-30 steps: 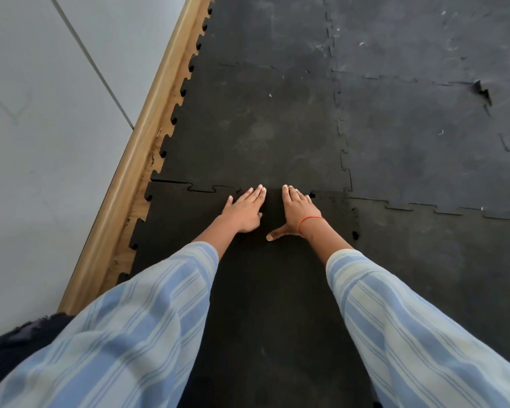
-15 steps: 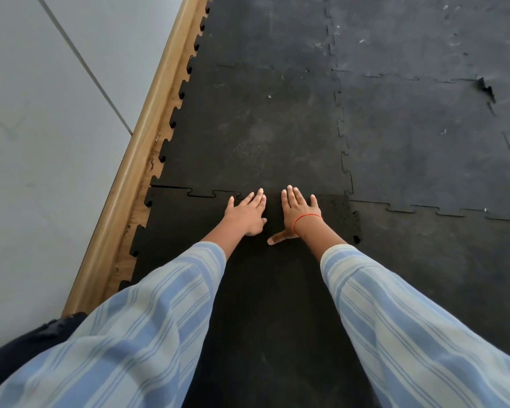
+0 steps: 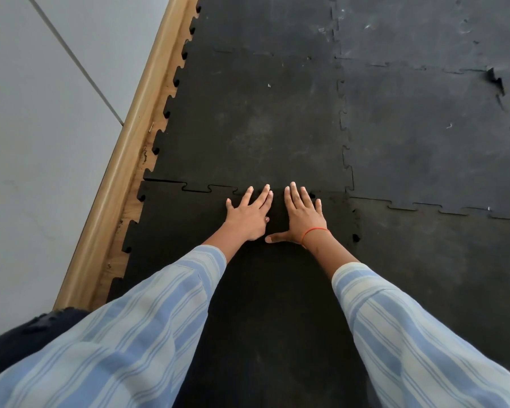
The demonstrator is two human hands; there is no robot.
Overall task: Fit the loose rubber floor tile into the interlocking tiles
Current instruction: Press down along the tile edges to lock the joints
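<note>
Pressing flat on the loose tile [image 3: 271,290], the left hand [image 3: 248,216] and right hand [image 3: 304,214] lie side by side with fingers spread, gripping nothing. Fingertips reach its toothed far edge, against the laid tiles [image 3: 253,122], beside the wooden skirting [image 3: 121,172].

Hands laid flat on the near tile, by its far seam

The left hand [image 3: 249,216] and right hand [image 3: 304,214] are placed side by side (just apart) on the loose tile [image 3: 171,231]; the laid tiles [image 3: 256,119] lie beyond, the skirting board [image 3: 121,172] to the left.
</note>
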